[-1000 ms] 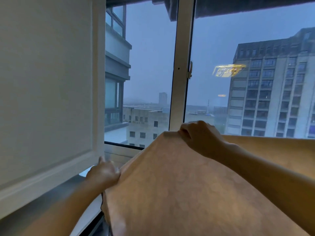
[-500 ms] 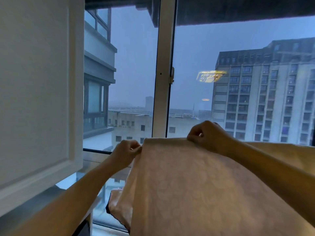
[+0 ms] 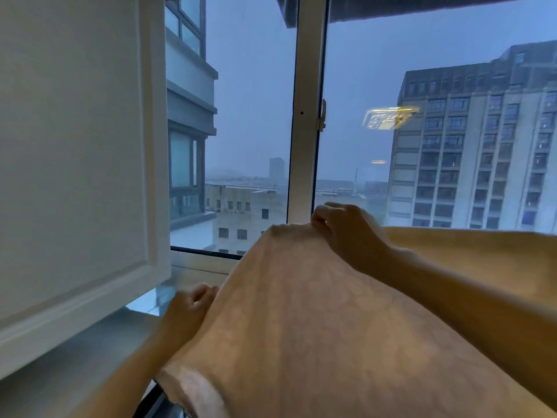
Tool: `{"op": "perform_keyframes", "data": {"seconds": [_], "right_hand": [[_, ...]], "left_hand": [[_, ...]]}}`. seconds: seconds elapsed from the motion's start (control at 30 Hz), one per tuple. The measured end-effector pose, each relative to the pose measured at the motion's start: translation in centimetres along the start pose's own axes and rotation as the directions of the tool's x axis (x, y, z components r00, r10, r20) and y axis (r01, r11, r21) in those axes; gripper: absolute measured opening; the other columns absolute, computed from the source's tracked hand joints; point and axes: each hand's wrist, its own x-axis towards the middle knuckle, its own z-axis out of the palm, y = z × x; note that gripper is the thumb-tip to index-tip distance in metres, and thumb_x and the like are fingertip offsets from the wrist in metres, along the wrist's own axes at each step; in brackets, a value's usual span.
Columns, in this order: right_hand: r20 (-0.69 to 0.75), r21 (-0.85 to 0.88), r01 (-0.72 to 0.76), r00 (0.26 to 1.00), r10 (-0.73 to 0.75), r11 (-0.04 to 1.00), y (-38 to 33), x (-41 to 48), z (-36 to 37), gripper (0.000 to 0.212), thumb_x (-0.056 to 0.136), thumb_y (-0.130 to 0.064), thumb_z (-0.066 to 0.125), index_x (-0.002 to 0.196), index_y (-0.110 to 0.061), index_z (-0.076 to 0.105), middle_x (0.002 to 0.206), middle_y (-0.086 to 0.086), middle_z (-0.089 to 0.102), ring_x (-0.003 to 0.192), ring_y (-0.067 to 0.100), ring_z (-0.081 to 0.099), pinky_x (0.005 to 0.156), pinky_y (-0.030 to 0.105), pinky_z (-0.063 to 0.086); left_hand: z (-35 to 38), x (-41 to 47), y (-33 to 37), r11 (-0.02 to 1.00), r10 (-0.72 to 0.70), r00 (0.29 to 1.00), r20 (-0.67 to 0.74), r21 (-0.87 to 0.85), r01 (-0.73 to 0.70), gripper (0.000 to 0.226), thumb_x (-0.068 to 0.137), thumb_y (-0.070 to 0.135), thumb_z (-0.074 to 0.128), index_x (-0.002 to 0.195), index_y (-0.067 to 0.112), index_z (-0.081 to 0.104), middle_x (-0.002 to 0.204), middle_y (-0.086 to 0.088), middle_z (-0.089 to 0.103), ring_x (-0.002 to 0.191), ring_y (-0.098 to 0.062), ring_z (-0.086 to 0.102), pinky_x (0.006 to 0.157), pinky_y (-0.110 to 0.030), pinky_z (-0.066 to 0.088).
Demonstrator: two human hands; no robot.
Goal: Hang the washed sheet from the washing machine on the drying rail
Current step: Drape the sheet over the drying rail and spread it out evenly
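One wide-angle camera, worn on the person's head, faced forward toward a window (image 3: 306,146). It sat very close to the held-up sheet (image 3: 301,327), which filled the lower frame; a white cabinet door (image 3: 75,146) crowded the left.

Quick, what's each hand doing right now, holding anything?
Left hand: grips the left edge of the sheet.
Right hand: pinches the sheet's top edge.

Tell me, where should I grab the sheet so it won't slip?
Probably pinch the sheet along its raised top edge, coming from above like the right hand; it ridges up there. The left hand holds the drooping left side edge.
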Motion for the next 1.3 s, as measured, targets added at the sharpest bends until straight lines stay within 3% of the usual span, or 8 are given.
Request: {"op": "perform_keyframes", "data": {"seconds": [0.2, 0.3, 0.5, 0.7, 0.8, 0.97, 1.17, 1.3], "right_hand": [[-0.032, -0.005, -0.012, 0.999, 0.012, 1.0, -1.3, 0.4, 0.6, 0.02, 0.098, -0.024, 0.047, 0.09, -0.015, 0.063, 0.083, 0.001, 0.067, 0.065, 0.015, 0.059, 0.06, 0.023, 0.037], [-0.039, -0.001, 0.0, 0.999, 0.0, 1.0, -2.0, 0.2, 0.6, 0.019, 0.099, -0.023, 0.046, 0.091, -0.015, 0.061, 0.085, 0.0, 0.065, 0.064, 0.015, 0.056, 0.06, 0.025, 0.039], [-0.071, -0.015, 0.026, 0.997, -0.027, 1.0, -1.6, -0.3, 0.9, 0.02, 0.098, -0.022, 0.047, 0.089, -0.013, 0.061, 0.079, 0.002, 0.066, 0.061, 0.018, 0.06, 0.061, 0.034, 0.053], [-0.102, -0.05, 0.033, 0.994, -0.038, 0.998, -1.5, -0.4, 1.0, 0.021, 0.098, -0.021, 0.048, 0.086, -0.012, 0.061, 0.073, 0.003, 0.066, 0.055, 0.018, 0.06, 0.056, 0.035, 0.055], [-0.107, -0.068, 0.025, 0.994, -0.033, 0.997, -1.8, -0.5, 1.2, 0.02, 0.098, -0.02, 0.048, 0.086, -0.01, 0.06, 0.072, 0.004, 0.065, 0.055, 0.02, 0.06, 0.055, 0.036, 0.055], [-0.111, -0.078, 0.032, 0.993, -0.041, 0.996, -1.9, -0.6, 1.4, 0.02, 0.098, -0.019, 0.046, 0.089, -0.009, 0.061, 0.074, 0.005, 0.065, 0.058, 0.021, 0.062, 0.057, 0.037, 0.056], [-0.124, -0.007, -0.005, 0.992, 0.004, 1.0, -1.4, -0.8, 1.3, 0.019, 0.097, -0.019, 0.048, 0.085, -0.011, 0.06, 0.073, 0.004, 0.064, 0.059, 0.02, 0.059, 0.059, 0.035, 0.053], [-0.075, 0.061, -0.016, 0.997, 0.021, 0.998, -1.4, 0.3, 0.6, 0.019, 0.096, -0.014, 0.045, 0.082, -0.011, 0.056, 0.074, 0.006, 0.062, 0.062, 0.024, 0.058, 0.061, 0.039, 0.053]], "left_hand": [[1.3, -4.1, -2.8, 0.997, -0.063, 0.998, 0.027, -0.049, 0.064, 0.035, 0.088, 0.032, 0.063, 0.065, 0.006, 0.064, 0.058, -0.012, 0.06, 0.048, -0.007, 0.051, 0.052, -0.022, 0.042], [1.6, -5.3, -4.1, 0.963, -0.266, 0.963, 0.043, -0.04, 0.267, 0.031, 0.089, 0.034, 0.062, 0.076, 0.007, 0.064, 0.062, -0.006, 0.062, 0.052, -0.01, 0.054, 0.05, -0.019, 0.043], [2.9, -9.2, -3.8, 0.523, -0.767, 0.49, 0.414, -0.038, 0.852, 0.07, 0.076, 0.066, 0.058, 0.094, -0.001, 0.055, 0.081, -0.02, 0.066, 0.06, -0.031, 0.064, 0.059, -0.032, 0.051], [2.0, -11.3, -1.3, 0.383, -0.704, 0.413, 0.578, -0.18, 0.906, 0.084, 0.061, 0.075, 0.06, 0.075, -0.007, 0.068, 0.084, -0.025, 0.07, 0.086, -0.039, 0.069, 0.081, -0.042, 0.056], [1.4, -11.5, 0.3, 0.436, -0.667, 0.446, 0.596, -0.174, 0.883, 0.076, 0.063, 0.067, 0.062, 0.089, -0.004, 0.071, 0.091, -0.021, 0.072, 0.087, -0.034, 0.07, 0.078, -0.039, 0.057], [1.2, -11.4, 0.0, 0.531, -0.611, 0.703, 0.364, -0.469, 0.705, 0.031, 0.08, 0.014, 0.07, 0.107, 0.0, 0.063, 0.087, -0.02, 0.072, 0.075, -0.032, 0.07, 0.073, -0.044, 0.056], [-0.5, -11.1, -2.0, 0.219, -0.646, 0.761, 0.053, -0.943, 0.252, 0.025, 0.088, 0.028, 0.06, 0.102, 0.007, 0.063, 0.086, -0.009, 0.07, 0.082, -0.022, 0.066, 0.068, -0.035, 0.054], [-2.5, -10.3, -4.1, 0.311, -0.651, 0.759, -0.008, -0.915, 0.257, 0.031, 0.09, 0.03, 0.057, 0.113, 0.01, 0.064, 0.105, -0.01, 0.069, 0.093, -0.025, 0.065, 0.069, -0.036, 0.055]]}}
